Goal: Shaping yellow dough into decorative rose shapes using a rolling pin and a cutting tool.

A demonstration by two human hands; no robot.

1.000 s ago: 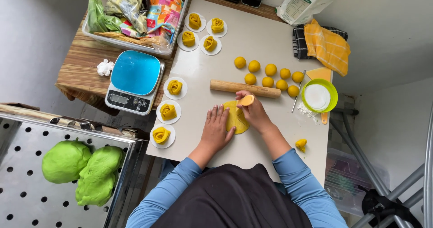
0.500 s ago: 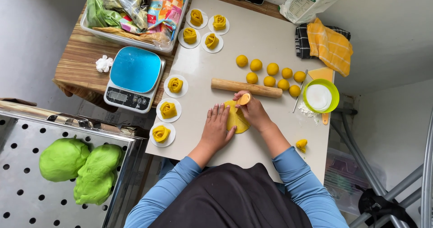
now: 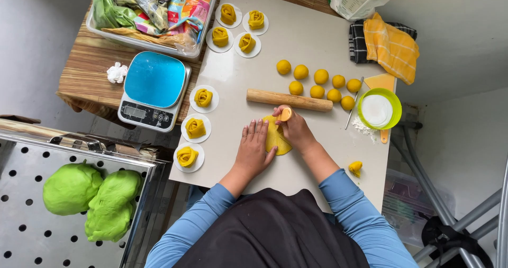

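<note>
Overhead view, person at white work board [image 3: 296, 51] w/ both hands on a flattened piece of yellow dough [image 3: 276, 136]. Left hand [image 3: 253, 150]: laid flat, fingers [image 3: 255, 131] extended and slightly spread, palm down, touching the dough's left edge; it grips nothing. Right hand [image 3: 296, 129]: fingers curled around a small orange round tool [image 3: 286, 114], pinched at the dough's far end, just below the wooden rolling pin [image 3: 289, 100]. Flattened dough lies near the board's centre, between the 2 hands, partly covered by both.

Beyond the pin: 9 yellow dough balls [image 3: 317, 83] in 2 loose rows, apart from one another or just touching. Right of them: green bowl [image 3: 379, 108] holding white flour, an orange scraper [image 3: 381, 81] just behind it, thin metal rod beside it. 1 small shaped yellow piece [image 3: 355, 167] sits alone near the board's right edge.

Left side of board: 3 folded yellow pieces on white paper rounds [image 3: 195, 127] in a column; 4 more [image 3: 238, 27] at the far edge. Off the board, on the wooden table [image 3: 84, 72]: blue-topped kitchen scale [image 3: 154, 89], crumpled white paper, clear tub [image 3: 153, 14] of packets. Far right: yellow checked cloth [image 3: 390, 45] over a dark one, white bag behind.

Lower left: perforated metal tray [image 3: 32, 231] w/ 2 lumps of green dough [image 3: 92, 199], touching. Person wears blue sleeves, dark apron
</note>
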